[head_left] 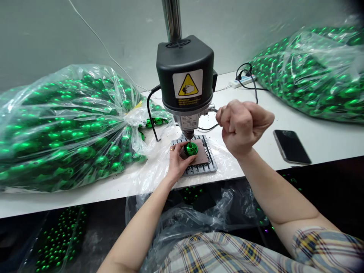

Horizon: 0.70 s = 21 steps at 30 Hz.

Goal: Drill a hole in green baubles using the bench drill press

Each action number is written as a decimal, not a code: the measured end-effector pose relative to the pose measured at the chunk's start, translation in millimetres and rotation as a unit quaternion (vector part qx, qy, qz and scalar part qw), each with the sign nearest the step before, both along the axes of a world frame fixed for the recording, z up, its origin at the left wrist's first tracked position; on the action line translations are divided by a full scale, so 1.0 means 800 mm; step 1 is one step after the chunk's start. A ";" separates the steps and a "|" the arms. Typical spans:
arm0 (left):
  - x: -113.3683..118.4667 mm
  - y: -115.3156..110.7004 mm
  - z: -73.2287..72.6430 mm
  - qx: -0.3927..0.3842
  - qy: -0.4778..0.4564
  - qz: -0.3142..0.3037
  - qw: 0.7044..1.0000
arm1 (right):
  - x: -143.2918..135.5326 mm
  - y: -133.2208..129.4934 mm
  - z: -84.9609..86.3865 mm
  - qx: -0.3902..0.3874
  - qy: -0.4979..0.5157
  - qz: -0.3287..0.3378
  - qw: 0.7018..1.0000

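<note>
Drill press point(184, 72) = landmark. Green ball point(192, 150) sat directly below its chuck point(189, 134), on a pinkish pad point(203, 146) over the slotted base plate point(211, 168); bit came down to the ball's top, depth n/a (too small to tell). L hand point(178, 161) was under the press on the ball's L side, thumb + fingers pinching it – ring point(172, 149) on one finger. R hand point(241, 123) was raised to the R of the press, approx. level w/ the bottom of its housing, fingers curled into a tight fist; can't tell if it was wrapped around a lever.

Warning label point(188, 84) on the press front, yellow triangle w/ hand symbol. Dark specks lay on the base plate, esp. R of the pad. Big clear bag point(65, 129) of shiny green balls was L of the press, neck bunched toward it; 2nd bag point(315, 72), same kind of contents, far R of and behind the press. Power strip point(242, 81) w/ black plug + cables was R of and behind the press. Phone point(292, 146), dark screen up, lay on the white table point(264, 153) well to the R of the press. Crumpled clear plastic point(155, 167) spread around the base plate – more of it hung below the table edge in front of the press.
</note>
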<state>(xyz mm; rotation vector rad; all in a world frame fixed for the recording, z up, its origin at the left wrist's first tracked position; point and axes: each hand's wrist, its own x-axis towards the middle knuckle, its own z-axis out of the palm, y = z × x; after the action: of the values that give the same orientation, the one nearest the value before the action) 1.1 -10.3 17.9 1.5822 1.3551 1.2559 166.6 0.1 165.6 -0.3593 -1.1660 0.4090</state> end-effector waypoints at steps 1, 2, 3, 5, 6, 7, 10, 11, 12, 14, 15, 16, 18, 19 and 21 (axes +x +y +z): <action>0.000 0.000 0.000 0.001 0.003 -0.001 1.000 | 0.001 0.000 -0.006 0.013 -0.002 -0.004 1.000; 0.000 0.000 0.000 0.001 0.006 0.000 1.000 | 0.002 0.001 -0.013 0.027 -0.003 -0.010 1.000; 0.001 -0.001 0.000 0.001 0.008 0.000 1.000 | 0.003 0.002 -0.019 0.041 -0.004 -0.015 0.999; 0.001 -0.001 0.001 0.003 0.008 0.003 1.000 | 0.006 0.007 -0.031 0.071 -0.014 -0.020 0.997; 0.001 -0.002 0.002 0.004 0.007 0.003 1.000 | 0.007 0.010 -0.037 0.088 -0.022 -0.018 0.996; 0.001 -0.002 0.002 0.005 0.004 0.003 1.000 | 0.008 0.012 -0.042 0.106 -0.028 -0.016 0.994; 0.002 -0.002 0.003 0.003 -0.013 0.007 1.000 | 0.009 0.019 -0.050 0.149 -0.034 -0.022 0.988; 0.002 -0.002 0.003 0.001 -0.019 0.009 1.000 | 0.009 0.021 -0.051 0.158 -0.034 -0.025 0.987; 0.002 -0.002 0.003 0.000 -0.020 0.010 1.000 | 0.010 0.023 -0.052 0.165 -0.036 -0.028 0.985; 0.002 -0.002 0.004 -0.001 -0.006 0.010 1.000 | 0.010 0.025 -0.054 0.174 -0.041 -0.029 0.983; 0.002 -0.002 0.005 -0.001 0.005 0.008 1.000 | 0.010 0.026 -0.056 0.180 -0.043 -0.029 0.982; 0.002 -0.003 0.005 -0.001 0.016 0.005 1.000 | 0.011 0.027 -0.059 0.186 -0.048 -0.027 0.981; 0.001 -0.004 0.006 0.001 0.030 0.001 1.000 | 0.010 0.025 -0.062 0.196 -0.064 -0.023 0.978; 0.001 -0.004 0.006 0.002 0.031 0.000 1.000 | 0.009 0.023 -0.061 0.202 -0.067 -0.020 0.977; 0.000 -0.004 0.006 0.003 0.021 0.001 1.000 | 0.005 0.018 -0.048 0.186 -0.051 -0.015 0.981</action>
<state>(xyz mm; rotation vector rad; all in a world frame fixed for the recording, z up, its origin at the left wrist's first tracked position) 1.4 -13.7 22.4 1.6192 1.3794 1.2348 170.9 14.2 126.9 -0.0710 -1.3073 0.1408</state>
